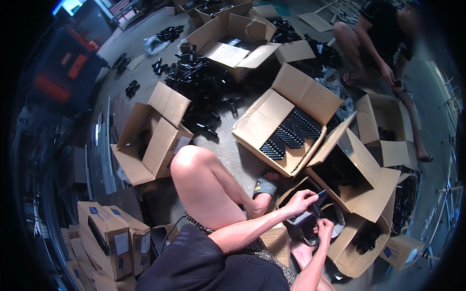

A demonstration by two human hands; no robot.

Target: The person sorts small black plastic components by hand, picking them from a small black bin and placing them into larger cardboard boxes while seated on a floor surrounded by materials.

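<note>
My left hand (302, 202) is closed round the upper end of a small black part (316, 210), which looks like a bracket with a short end piece. Just below and to the right, my right hand (324, 227) pinches its lower end; the fingertips partly hide it. Both hands are above a dark many-sided bin (339, 222), whose contents are hard to make out. Ahead of the hands, an open cardboard box (264, 112) contains black parts (290, 133) stacked in neat rows. To the right, another open carton (370, 211) has a dark inside.
Loose black parts (194, 72) lie heaped on the floor around a large open box (233, 53). One open carton (160, 145) stands left of my knee, and closed boxes (114, 237) are piled lower left. At the upper right a co-worker (376, 43) sits by an open box (395, 151).
</note>
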